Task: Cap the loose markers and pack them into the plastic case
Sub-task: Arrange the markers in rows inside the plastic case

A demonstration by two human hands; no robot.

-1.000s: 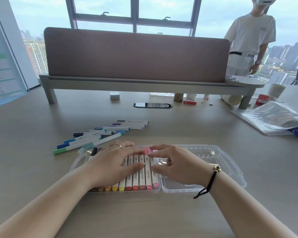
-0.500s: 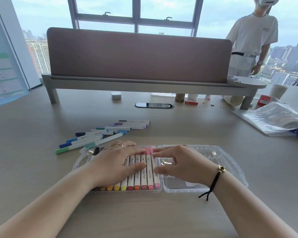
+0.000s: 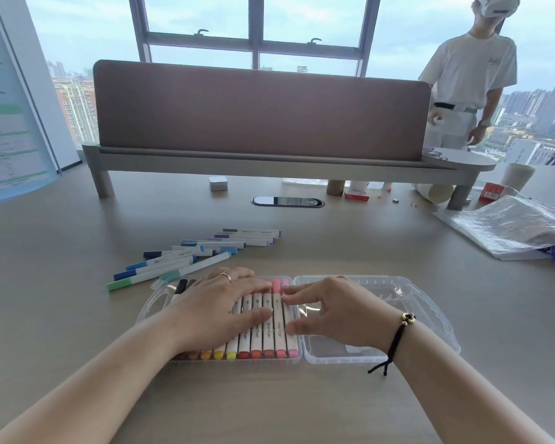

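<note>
A clear plastic case [image 3: 378, 355] is seen lying open on the table [image 3: 77, 315] in the lower middle of the frame, its lid folded out to the right. The left half is filled with a row of capped markers [image 3: 271, 328], set side by side with warm-coloured caps from yellow through orange and red to pink along the near edge. The left hand [image 3: 218, 310] is laid flat on this row, fingers straight and together, a ring worn on one finger; nothing is gripped by it. The right hand [image 3: 330, 312] is held just right of the row, its fingers loosely bent and its fingertips [image 3: 287, 299] placed against the outermost pink marker; whether that marker is pinched or merely touched cannot be told. A black cord bracelet [image 3: 398, 339] is worn on the right wrist.

Above and left of the case, a fan of loose markers [image 3: 186, 261] in green, blue and purple is spread on the table, all apart from the case. A shiny plastic bag [image 3: 513, 225] is seen at the right edge, and a standing person [image 3: 468, 75] in white at the upper right behind a desk screen [image 3: 260, 113].
</note>
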